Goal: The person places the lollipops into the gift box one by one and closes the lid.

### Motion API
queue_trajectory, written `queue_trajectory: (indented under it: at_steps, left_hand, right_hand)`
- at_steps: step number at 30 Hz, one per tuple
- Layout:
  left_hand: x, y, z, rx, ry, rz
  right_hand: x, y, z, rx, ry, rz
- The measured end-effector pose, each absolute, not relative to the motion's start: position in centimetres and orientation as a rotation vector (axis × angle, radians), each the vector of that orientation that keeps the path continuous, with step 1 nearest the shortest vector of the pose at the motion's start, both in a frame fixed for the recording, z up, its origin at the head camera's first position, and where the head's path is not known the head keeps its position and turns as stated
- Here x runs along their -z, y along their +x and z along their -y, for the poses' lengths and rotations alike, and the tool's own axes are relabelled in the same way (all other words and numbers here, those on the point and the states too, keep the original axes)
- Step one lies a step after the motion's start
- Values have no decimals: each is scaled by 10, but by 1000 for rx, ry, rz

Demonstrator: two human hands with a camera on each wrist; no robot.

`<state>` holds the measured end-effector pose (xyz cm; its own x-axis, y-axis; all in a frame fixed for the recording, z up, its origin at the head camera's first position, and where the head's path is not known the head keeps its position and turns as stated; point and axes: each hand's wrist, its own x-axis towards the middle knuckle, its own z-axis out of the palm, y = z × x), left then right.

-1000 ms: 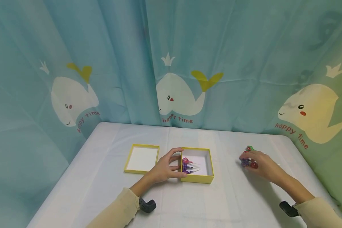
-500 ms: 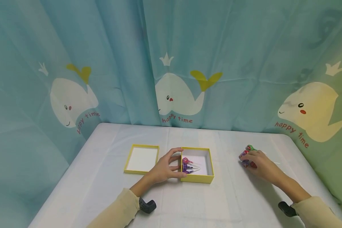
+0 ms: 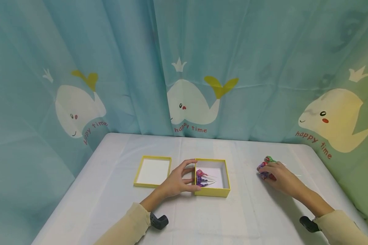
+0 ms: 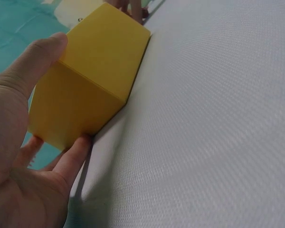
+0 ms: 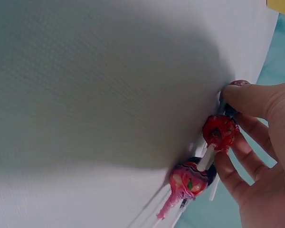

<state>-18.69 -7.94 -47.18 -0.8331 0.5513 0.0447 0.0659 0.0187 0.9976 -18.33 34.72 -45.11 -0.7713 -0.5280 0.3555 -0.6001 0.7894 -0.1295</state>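
Observation:
My left hand (image 3: 175, 181) holds the left side of an open yellow box (image 3: 213, 192), thumb near its front corner and fingers toward the back. Several wrapped lollipops (image 3: 200, 179), pink and purple, lie inside along the left wall. Over at the right, my right hand (image 3: 283, 178) pinches a dark bluish-purple lollipop (image 5: 231, 108) between thumb and fingers. A red lollipop (image 5: 220, 132) lies against its fingers, and a pink-and-red lollipop (image 5: 183, 181) is just beyond. Past the fingers shows a green-wrapped lollipop (image 3: 268, 159). The hand partly hides this group.
Left of the box lies its yellow-rimmed lid (image 3: 154, 170), white inside facing up. Everything rests on a table with a white cloth (image 3: 242, 217). A blue-green curtain (image 3: 135, 68) with whale prints hangs behind and along the sides.
My right hand has shifted slightly among the lollipops, uncovering more of the green and red ones, then stays nearly still. The left hand and box have not moved.

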Motion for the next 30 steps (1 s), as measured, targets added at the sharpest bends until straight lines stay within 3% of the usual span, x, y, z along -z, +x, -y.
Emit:
queue_trajectory:
  at_steps: [30]
  left_hand:
    - [473, -186, 79, -1858, 630, -1986]
  right_hand:
    - [371, -199, -310, -695, 1003, 2724]
